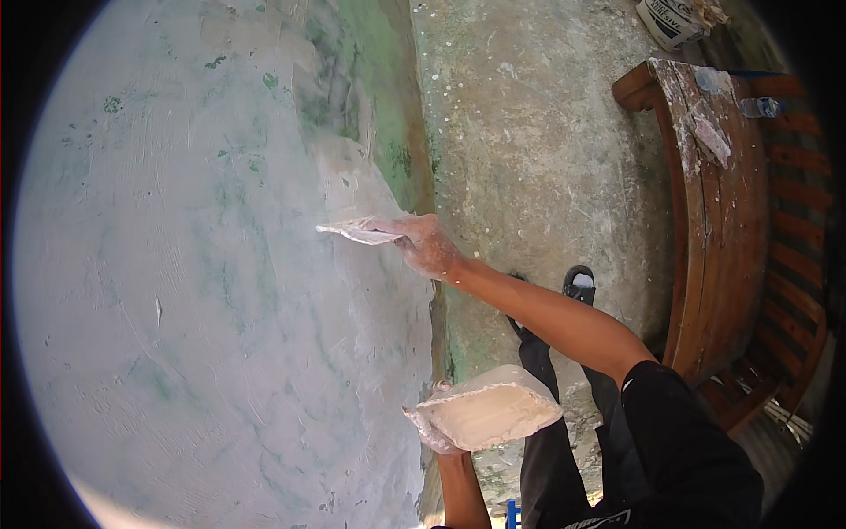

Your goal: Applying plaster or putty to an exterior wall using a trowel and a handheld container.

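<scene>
My right hand (426, 246) grips a flat putty scraper (359, 231) coated in pale plaster. Its blade is at the wall (203, 291), which is smeared with grey-white skim coat over patchy green paint; whether the edge touches cannot be made out. Lower down, my left hand (430, 434) holds a pale, cut-open plastic container (489, 413) by its left side. Plaster lines the inside of the container. Both hands are whitened with plaster, and some of the left hand's fingers are hidden behind the container.
A wooden table (718, 220) splashed with white stands at right, bearing a plaster-caked piece (708, 134) and a clear plastic bottle (760, 108). Behind it is a slatted wooden bench (797, 264). A bag (671, 22) lies at the top right. The concrete floor (538, 132) is speckled.
</scene>
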`<state>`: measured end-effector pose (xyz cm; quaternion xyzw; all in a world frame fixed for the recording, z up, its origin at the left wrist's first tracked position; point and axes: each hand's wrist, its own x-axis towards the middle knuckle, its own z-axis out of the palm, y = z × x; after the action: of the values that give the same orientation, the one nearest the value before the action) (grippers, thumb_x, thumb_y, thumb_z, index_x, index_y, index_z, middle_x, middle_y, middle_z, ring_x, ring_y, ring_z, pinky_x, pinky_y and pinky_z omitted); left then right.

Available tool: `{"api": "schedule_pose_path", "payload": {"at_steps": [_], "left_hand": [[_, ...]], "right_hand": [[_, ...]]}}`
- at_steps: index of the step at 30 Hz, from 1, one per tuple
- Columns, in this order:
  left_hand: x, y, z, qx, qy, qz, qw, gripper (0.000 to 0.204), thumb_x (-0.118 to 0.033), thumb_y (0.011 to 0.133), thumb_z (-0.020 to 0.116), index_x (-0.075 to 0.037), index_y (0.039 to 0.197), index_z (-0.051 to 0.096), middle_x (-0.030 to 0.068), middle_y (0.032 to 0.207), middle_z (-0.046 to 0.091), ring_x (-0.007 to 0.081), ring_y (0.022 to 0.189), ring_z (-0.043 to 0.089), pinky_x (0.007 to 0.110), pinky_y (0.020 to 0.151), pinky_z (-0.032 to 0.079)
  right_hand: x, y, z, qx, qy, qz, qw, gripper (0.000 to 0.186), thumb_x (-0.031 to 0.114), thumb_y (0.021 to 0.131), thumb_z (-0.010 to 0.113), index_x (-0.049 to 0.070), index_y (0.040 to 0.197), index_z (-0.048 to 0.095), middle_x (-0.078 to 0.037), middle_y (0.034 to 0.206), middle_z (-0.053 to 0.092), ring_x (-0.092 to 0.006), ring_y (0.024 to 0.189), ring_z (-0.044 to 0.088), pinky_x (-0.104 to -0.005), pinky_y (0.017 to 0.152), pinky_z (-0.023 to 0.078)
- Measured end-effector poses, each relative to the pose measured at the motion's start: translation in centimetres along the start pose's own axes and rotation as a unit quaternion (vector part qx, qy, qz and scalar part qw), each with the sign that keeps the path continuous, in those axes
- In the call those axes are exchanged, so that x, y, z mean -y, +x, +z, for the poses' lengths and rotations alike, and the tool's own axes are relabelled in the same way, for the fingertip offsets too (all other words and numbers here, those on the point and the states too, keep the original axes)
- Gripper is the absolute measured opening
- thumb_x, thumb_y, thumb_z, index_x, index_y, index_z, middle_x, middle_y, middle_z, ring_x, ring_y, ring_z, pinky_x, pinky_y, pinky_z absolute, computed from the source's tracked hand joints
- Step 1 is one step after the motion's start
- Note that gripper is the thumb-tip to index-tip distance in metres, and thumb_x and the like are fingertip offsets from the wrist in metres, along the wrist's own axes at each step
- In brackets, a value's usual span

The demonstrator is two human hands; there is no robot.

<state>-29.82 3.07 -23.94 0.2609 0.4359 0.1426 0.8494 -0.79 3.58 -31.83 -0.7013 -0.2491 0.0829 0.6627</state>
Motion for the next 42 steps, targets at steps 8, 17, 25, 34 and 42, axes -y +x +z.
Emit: {"api": "schedule_pose_path", "payload": {"at_steps": [8, 17, 25, 34, 42], "left_hand": [[-0.6, 0.3, 1.1, 0.1, -0.141, -0.055, 0.983, 0.068, -0.059, 0.087, 0.04, 0.002, 0.115, 0.05, 0.0136, 0.107, 0.058, 0.0249, 0.094, 0.058, 0.038, 0.086, 0.047], [-0.6, 0.0, -5.1, 0.023, -0.109, -0.035, 0.993, 0.067, -0.059, 0.084, 0.046, 0.001, 0.115, 0.049, 0.0139, 0.108, 0.056, 0.0258, 0.096, 0.057, 0.039, 0.085, 0.047], [-0.6, 1.2, -4.0, -0.044, 0.09, 0.008, 0.995, 0.068, -0.059, 0.084, 0.047, 0.002, 0.113, 0.048, 0.0136, 0.106, 0.056, 0.0247, 0.094, 0.057, 0.037, 0.085, 0.047], [-0.8, 1.5, -4.5, -0.066, 0.095, 0.007, 0.993, 0.069, -0.062, 0.084, 0.045, 0.001, 0.112, 0.048, 0.0132, 0.104, 0.056, 0.0255, 0.092, 0.056, 0.039, 0.083, 0.048], [-0.4, 2.0, -3.7, 0.01, -0.063, -0.022, 0.998, 0.07, -0.064, 0.083, 0.043, 0.001, 0.11, 0.048, 0.0134, 0.104, 0.056, 0.027, 0.092, 0.056, 0.041, 0.081, 0.049]], "right_hand": [[-2.4, 2.5, -1.6, -0.096, 0.042, 0.071, 0.992, 0.032, -0.002, 0.079, 0.06, 0.004, 0.11, 0.061, -0.017, 0.102, 0.063, -0.0245, 0.086, 0.064, -0.0271, 0.079, 0.047], [-2.8, 3.4, 3.0, -0.123, -0.006, 0.051, 0.991, 0.039, -0.007, 0.077, 0.057, 0.005, 0.114, 0.058, -0.018, 0.101, 0.063, -0.0226, 0.086, 0.064, -0.0256, 0.076, 0.046], [-2.1, -1.6, 6.1, -0.1, -0.028, 0.057, 0.993, 0.053, -0.013, 0.071, 0.053, 0.009, 0.12, 0.055, -0.021, 0.102, 0.061, -0.0324, 0.091, 0.063, -0.0295, 0.076, 0.049], [-2.9, -0.7, 2.1, -0.103, 0.045, 0.071, 0.991, 0.045, -0.01, 0.072, 0.051, 0.005, 0.113, 0.059, -0.02, 0.1, 0.061, -0.0356, 0.089, 0.06, -0.031, 0.074, 0.049], [-4.7, 1.8, 5.7, -0.148, -0.066, 0.102, 0.981, 0.045, -0.007, 0.076, 0.055, 0.01, 0.118, 0.057, -0.02, 0.1, 0.062, -0.0304, 0.088, 0.064, -0.0306, 0.076, 0.048]]}}
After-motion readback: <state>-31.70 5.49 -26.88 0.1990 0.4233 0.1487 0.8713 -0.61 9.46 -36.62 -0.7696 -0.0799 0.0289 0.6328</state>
